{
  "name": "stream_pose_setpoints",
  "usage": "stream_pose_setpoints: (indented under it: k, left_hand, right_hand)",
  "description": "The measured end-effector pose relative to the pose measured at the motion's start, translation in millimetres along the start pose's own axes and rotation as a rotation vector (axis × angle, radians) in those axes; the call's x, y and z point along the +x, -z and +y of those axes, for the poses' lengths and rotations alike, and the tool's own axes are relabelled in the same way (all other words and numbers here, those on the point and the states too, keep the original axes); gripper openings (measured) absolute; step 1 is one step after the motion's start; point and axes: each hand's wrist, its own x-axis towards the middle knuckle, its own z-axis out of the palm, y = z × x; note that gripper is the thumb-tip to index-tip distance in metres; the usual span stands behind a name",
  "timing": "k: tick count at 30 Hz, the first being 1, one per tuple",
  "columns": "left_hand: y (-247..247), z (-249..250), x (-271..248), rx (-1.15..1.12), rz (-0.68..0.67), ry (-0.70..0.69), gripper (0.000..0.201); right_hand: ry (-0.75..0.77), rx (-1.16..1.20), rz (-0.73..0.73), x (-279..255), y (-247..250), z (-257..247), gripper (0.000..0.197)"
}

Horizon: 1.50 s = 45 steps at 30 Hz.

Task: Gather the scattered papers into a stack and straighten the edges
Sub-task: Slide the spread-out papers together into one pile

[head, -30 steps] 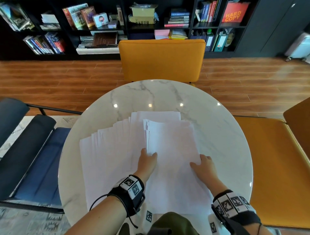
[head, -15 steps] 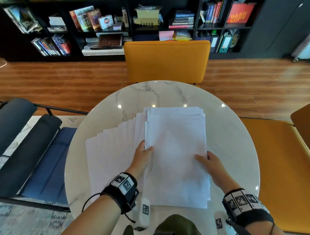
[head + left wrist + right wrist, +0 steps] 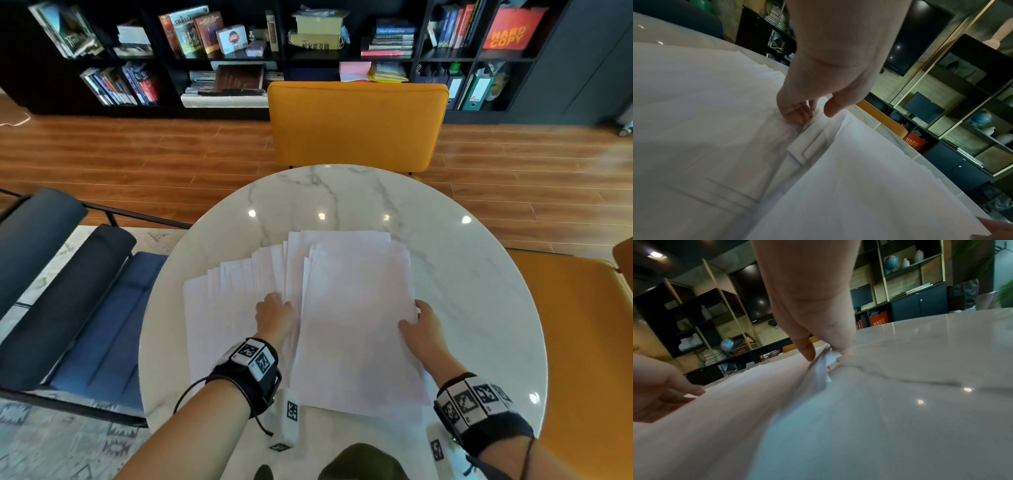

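Note:
On the round marble table [image 3: 342, 192] a stack of white papers [image 3: 356, 325] lies in front of me. More white sheets [image 3: 226, 308] fan out from under its left side. My right hand [image 3: 418, 318] pinches the stack's right edge, thumb on top and fingers beneath, as the right wrist view shows [image 3: 824, 353]. My left hand [image 3: 274, 310] rests on the fanned sheets beside the stack's left edge. In the left wrist view its fingertips [image 3: 797, 117] press on the paper edges, with the thumb lifted.
A yellow chair [image 3: 356, 126] stands behind the table, an orange bench [image 3: 575, 325] to the right and a dark blue chair [image 3: 68, 291] to the left. Bookshelves [image 3: 239, 51] line the far wall. A small white tagged device [image 3: 291, 414] lies near the table's front edge.
My right hand slid off the top of the stack to its right edge and took hold of it. The stack has been squared up. My left hand stayed by the left edge.

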Motion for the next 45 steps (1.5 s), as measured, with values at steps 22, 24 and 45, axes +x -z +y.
stream_pose_setpoints:
  k: [22, 24, 45]
  left_hand:
    - [-23.5, 9.9, -10.8, 0.086, 0.039, -0.089, 0.05]
    - [-25.6, 10.1, -15.4, 0.121, 0.039, -0.118, 0.051]
    - [-11.5, 15.5, -39.7, -0.362, -0.263, -0.24, 0.049]
  right_hand:
    - [-0.065, -0.183, -0.054, -4.6, -3.2, -10.5, 0.041]
    - [-0.063, -0.171, -0.053, -4.1, -3.3, -8.7, 0.029]
    - [0.014, -0.027, -0.053, -7.4, 3.9, -0.7, 0.071]
